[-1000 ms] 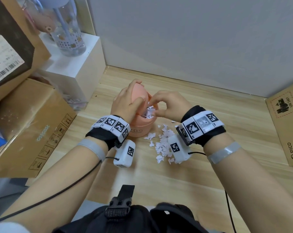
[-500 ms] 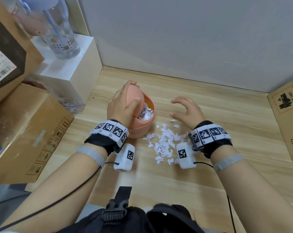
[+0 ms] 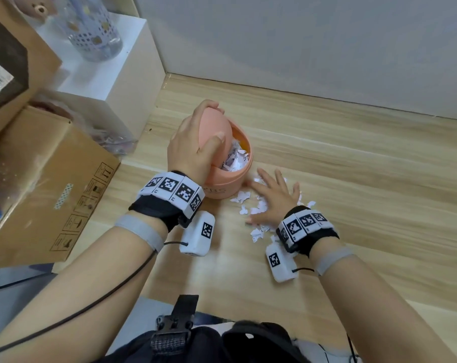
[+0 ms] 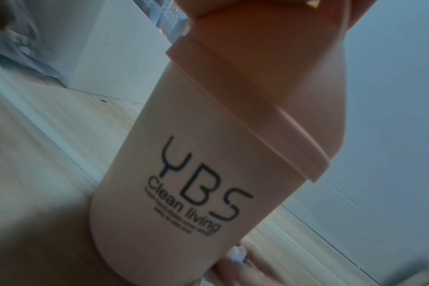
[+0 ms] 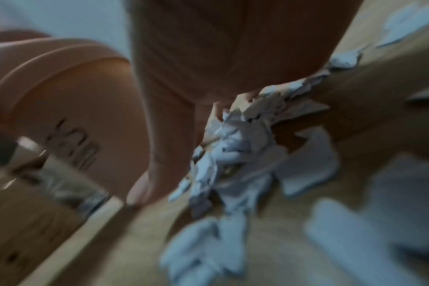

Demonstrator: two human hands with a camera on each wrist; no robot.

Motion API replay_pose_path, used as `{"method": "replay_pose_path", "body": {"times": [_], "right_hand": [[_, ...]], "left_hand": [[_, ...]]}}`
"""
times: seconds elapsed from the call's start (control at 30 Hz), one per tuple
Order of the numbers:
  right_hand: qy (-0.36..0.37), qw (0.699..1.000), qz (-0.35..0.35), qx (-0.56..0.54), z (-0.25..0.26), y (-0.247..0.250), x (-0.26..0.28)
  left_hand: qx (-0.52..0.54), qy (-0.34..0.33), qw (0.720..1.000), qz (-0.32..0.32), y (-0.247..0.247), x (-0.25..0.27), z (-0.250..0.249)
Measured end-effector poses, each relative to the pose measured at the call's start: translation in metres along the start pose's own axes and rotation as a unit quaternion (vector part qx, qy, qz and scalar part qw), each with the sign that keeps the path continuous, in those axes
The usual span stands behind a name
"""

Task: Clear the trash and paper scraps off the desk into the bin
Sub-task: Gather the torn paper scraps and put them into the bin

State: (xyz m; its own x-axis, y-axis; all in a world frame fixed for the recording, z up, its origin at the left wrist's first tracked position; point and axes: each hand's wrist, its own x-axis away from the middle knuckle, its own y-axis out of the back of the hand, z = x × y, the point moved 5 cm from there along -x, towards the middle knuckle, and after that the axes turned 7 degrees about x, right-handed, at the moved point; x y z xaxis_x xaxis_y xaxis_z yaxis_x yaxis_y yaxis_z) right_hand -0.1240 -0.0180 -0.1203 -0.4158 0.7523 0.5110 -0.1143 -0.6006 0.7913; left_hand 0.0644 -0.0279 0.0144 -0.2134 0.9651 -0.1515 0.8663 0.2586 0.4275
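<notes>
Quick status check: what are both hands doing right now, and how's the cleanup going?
Left hand holds the bin lid tipped open. Right hand flat, fingers spread on the paper scraps beside the bin. Bin part-filled; scraps remain on the desk. Nothing blocking.

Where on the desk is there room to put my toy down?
Bare wood lies behind the bin up to the wall, and across the right side of the desk. It is crowded in front of the bin, where paper scraps lie under the right hand, and left, by the boxes.
</notes>
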Motion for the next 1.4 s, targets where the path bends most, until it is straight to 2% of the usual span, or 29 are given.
{"method": "replay_pose_path", "body": {"times": [0.07, 0.1, 0.27, 0.33, 0.4, 0.53, 0.6, 0.67, 0.8, 0.9, 1.03, 1.17, 1.3, 1.4], "right_hand": [[0.043, 0.994, 0.011, 0.1, 0.003, -0.003, 0.006], [0.057, 0.992, 0.005, 0.116, 0.003, -0.003, 0.009], [0.077, 0.996, -0.04, -0.001, 0.0, -0.002, 0.017], [0.082, 0.994, -0.069, -0.009, 0.001, 0.001, 0.019], [0.055, 0.996, -0.076, 0.01, -0.004, 0.002, 0.017], [-0.019, 0.999, -0.041, 0.002, -0.013, 0.006, 0.012], [-0.056, 0.997, -0.041, -0.03, -0.013, 0.022, 0.014], [-0.068, 0.99, -0.062, -0.108, -0.005, 0.049, 0.019], [-0.017, 0.965, -0.137, -0.224, 0.032, 0.115, 0.032], [0.03, 0.954, -0.162, -0.252, 0.066, 0.15, 0.03], [0.02, 0.963, -0.166, -0.213, 0.093, 0.157, 0.012], [-0.012, 0.971, -0.14, -0.192, 0.098, 0.151, 0.007], [-0.013, 0.963, -0.081, -0.258, 0.096, 0.148, 0.011], [0.013, 0.955, -0.106, -0.276, 0.092, 0.155, 0.018]], "left_hand": [[-0.001, -0.002, 1.0, 0.0, 0.0, 0.0, 0.0], [-0.002, -0.002, 1.0, -0.001, 0.0, 0.0, 0.0], [0.001, 0.0, 1.0, -0.005, 0.0, 0.001, 0.001], [0.002, 0.001, 1.0, -0.005, 0.0, 0.001, 0.0], [0.001, 0.004, 1.0, -0.002, 0.0, 0.001, 0.0], [0.0, 0.016, 1.0, 0.006, 0.0, 0.001, 0.0], [-0.004, 0.021, 1.0, 0.015, 0.0, 0.001, 0.0], [-0.007, 0.032, 0.999, 0.026, 0.0, 0.001, 0.0], [-0.003, 0.059, 0.997, 0.046, 0.002, 0.001, -0.002], [0.002, 0.07, 0.996, 0.054, 0.003, 0.001, -0.005], [0.013, 0.067, 0.995, 0.07, 0.004, 0.002, -0.006], [0.015, 0.07, 0.995, 0.075, 0.006, 0.002, -0.006], [0.022, 0.062, 0.995, 0.076, 0.006, 0.001, -0.005], [0.018, 0.059, 0.995, 0.078, 0.006, 0.002, -0.005]]}}
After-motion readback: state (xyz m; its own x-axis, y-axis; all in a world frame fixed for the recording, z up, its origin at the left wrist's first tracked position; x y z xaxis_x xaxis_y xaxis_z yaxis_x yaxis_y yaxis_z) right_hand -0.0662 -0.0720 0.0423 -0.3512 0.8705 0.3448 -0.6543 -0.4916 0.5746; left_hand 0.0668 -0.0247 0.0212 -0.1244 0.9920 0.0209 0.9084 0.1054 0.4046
